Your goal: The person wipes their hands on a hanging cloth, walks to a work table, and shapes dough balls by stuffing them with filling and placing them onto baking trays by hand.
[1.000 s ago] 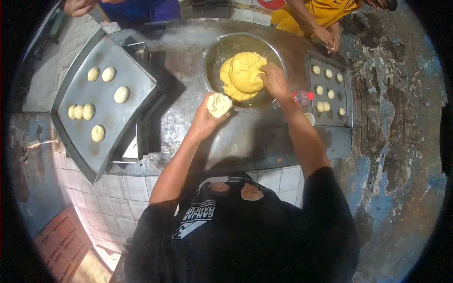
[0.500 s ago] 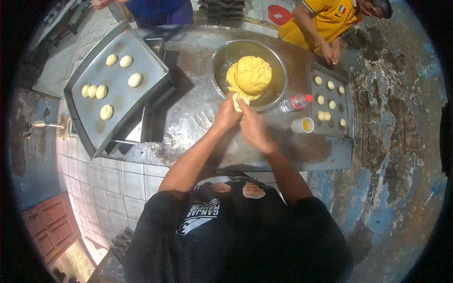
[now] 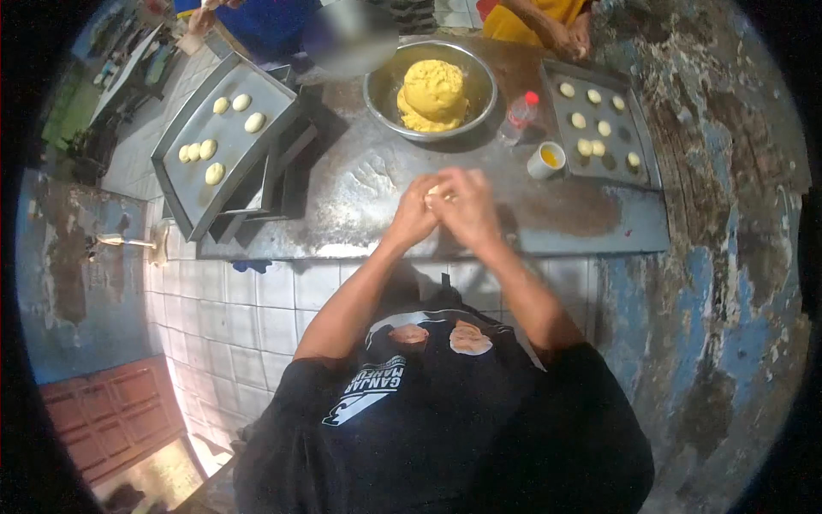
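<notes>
My left hand (image 3: 414, 212) and my right hand (image 3: 470, 207) meet above the worktable, both closed around a small piece of dough (image 3: 435, 192). Only a pale bit of it shows between the fingers, and the right fingers are slightly blurred. Just beyond the hands stands a metal bowl (image 3: 383, 116) with a large mound of yellow dough (image 3: 434, 90) in it. To the bowl's right are a plastic bottle (image 3: 517, 120) with a red cap and a white cup (image 3: 541, 164) with something yellow inside.
A baking tray (image 3: 190, 184) with several dough balls is stacked at the left on other trays. Another tray (image 3: 629, 86) with dough balls lies at the right. Across the worktable (image 3: 334, 224) are a person in blue (image 3: 265, 26) and a person in yellow (image 3: 522, 21).
Both hands have drawn back from the dough mound toward me, taking the small piece with them. It has come away from the mound. The camera view has shifted.
</notes>
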{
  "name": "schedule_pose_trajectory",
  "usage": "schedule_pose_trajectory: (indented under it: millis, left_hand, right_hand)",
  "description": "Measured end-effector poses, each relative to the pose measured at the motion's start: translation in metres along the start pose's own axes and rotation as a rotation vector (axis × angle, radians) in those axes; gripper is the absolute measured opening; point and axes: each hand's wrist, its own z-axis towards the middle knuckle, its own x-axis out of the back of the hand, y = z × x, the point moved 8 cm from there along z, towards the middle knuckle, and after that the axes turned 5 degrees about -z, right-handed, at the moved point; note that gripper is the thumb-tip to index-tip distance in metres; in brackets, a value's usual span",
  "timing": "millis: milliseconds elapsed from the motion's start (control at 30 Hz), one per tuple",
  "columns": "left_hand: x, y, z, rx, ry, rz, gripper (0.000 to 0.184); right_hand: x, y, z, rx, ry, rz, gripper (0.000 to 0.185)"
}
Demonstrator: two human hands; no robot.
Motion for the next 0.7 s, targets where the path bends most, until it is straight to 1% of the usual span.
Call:
schedule_pose_trajectory:
  millis: [33, 67, 133, 167, 200, 267, 300, 333, 400, 433, 467, 500, 533, 600, 633, 667, 700]
  left_hand:
    - [-0.009, -0.014, -0.009, 0.164, -0.032, -0.153, 0.028]
    - [-0.012, -0.006, -0.012, 0.163, -0.045, -0.152, 0.028]
    - [-0.027, -0.018, -0.034, 0.714, -0.011, -0.597, 0.033]
    - [-0.033, -0.008, -0.037, 0.720, -0.116, -0.600, 0.043]
    - [-0.041, -0.005, -0.044, 0.726, -0.145, -0.604, 0.043]
    - [-0.051, 0.015, -0.048, 0.468, -0.203, -0.444, 0.054]
    - [-0.060, 0.010, -0.061, 0.498, -0.253, -0.407, 0.057]
    - [-0.069, 0.004, -0.074, 0.525, -0.304, -0.369, 0.061]
    - [-0.087, -0.005, -0.099, 0.543, -0.599, -0.210, 0.052]
    - [-0.091, -0.012, -0.113, 0.557, -0.623, -0.220, 0.052]
    - [-0.096, -0.023, -0.129, 0.572, -0.698, -0.069, 0.044]
    - [-0.099, -0.036, -0.144, 0.585, -0.769, 0.081, 0.038]
    - [-0.102, -0.047, -0.158, 0.606, -0.785, 0.069, 0.038]
    - [-0.097, -0.061, -0.178, 0.725, -0.666, -0.017, 0.034]
    - [-0.093, -0.050, -0.176, 0.898, -0.717, -0.205, 0.035]
    - [-0.092, -0.055, -0.184, 0.909, -0.722, -0.210, 0.035]
    - [-0.089, -0.060, -0.191, 0.924, -0.668, -0.250, 0.033]
  right_hand:
    - [0.018, 0.012, -0.008, -0.142, -0.004, 0.033, 0.045]
    - [0.019, 0.021, -0.018, -0.154, 0.002, 0.034, 0.045]
    - [0.010, 0.066, -0.051, -0.516, 0.113, 0.654, 0.041]
    - [0.006, 0.071, -0.066, -0.632, 0.047, 0.807, 0.036]
    - [0.007, 0.077, -0.078, -0.655, 0.065, 0.802, 0.036]
    - [-0.021, 0.081, -0.111, -0.754, -0.230, 0.984, 0.029]
    - [-0.020, 0.084, -0.122, -0.784, -0.276, 0.873, 0.024]
    - [-0.030, 0.092, -0.135, -0.712, -0.393, 0.590, 0.024]
    - [-0.009, 0.048, -0.134, -0.419, -0.321, 0.325, 0.021]
    - [-0.020, 0.034, -0.142, -0.375, -0.417, 0.255, 0.018]
    - [-0.029, 0.024, -0.147, -0.326, -0.517, 0.188, 0.016]
    - [-0.027, 0.021, -0.146, -0.316, -0.469, 0.335, 0.011]
    - [-0.032, 0.032, -0.156, -0.508, -0.564, 0.614, 0.014]
    - [-0.048, 0.094, -0.181, -1.025, -0.368, 1.042, 0.018]
    - [-0.040, 0.134, -0.180, -1.008, -0.221, 0.838, 0.020]
    - [-0.028, 0.165, -0.186, -1.148, -0.118, 0.734, 0.022]
    - [-0.039, 0.206, -0.198, -1.139, -0.088, 0.660, 0.026]
